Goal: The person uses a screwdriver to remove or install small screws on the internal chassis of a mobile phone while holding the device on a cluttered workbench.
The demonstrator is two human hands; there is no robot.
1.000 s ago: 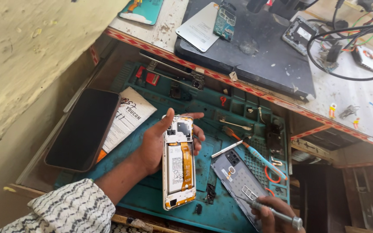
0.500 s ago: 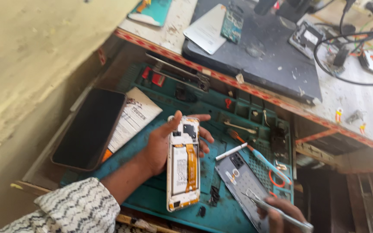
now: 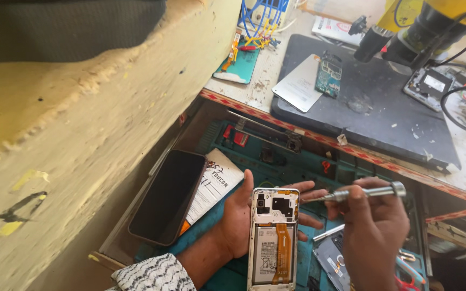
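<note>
An opened smartphone (image 3: 274,237), its back cover removed so that a battery and an orange flex cable are exposed, is held upright near the bottom centre of the frame. It is cradled from behind by the left hand (image 3: 242,218), whose fingers (image 3: 311,192) are wrapped round the body and are seen emerging at the phone's right edge, closed on it. A metal screwdriver (image 3: 358,193) is gripped by the right hand (image 3: 376,231), lower right of the frame, the fingers being curled shut round the shaft; the tool is held almost level, and its tip is pointed left at the upper right corner of the phone, where it appears to touch or nearly touch the frame. Below both hands a teal work mat (image 3: 284,161) is spread over a recessed tray. On the mat, left of the left hand, a black smartphone (image 3: 168,196) is laid face up with a dark screen, and a white printed card (image 3: 214,186) is partly tucked beside it. A grey back cover (image 3: 327,256) is seen under the right hand. On the raised surface (image 3: 268,81) in the upper right, a dark pad (image 3: 373,108) is laid, bearing a green circuit board (image 3: 328,78) and a pale rectangular plate (image 3: 299,83).
</note>
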